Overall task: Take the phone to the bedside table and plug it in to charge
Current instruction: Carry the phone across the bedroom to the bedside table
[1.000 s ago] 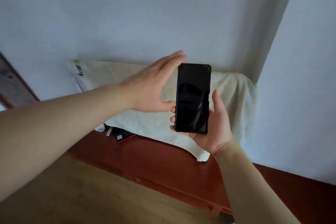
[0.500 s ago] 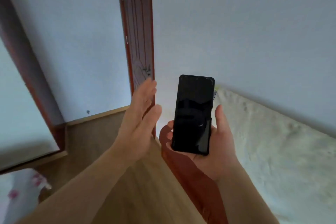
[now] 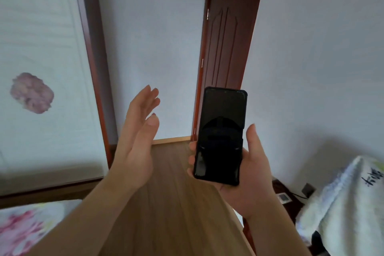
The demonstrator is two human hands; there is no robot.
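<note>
I am seeing right hand gripping phone upright, screen dark | left hand hovering spread, empty | door standing behind.

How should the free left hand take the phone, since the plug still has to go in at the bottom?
Pinch the phone by its bare upper half, coming from its left side. The right hand covers the lower half; the left hand waits open beside it.
</note>
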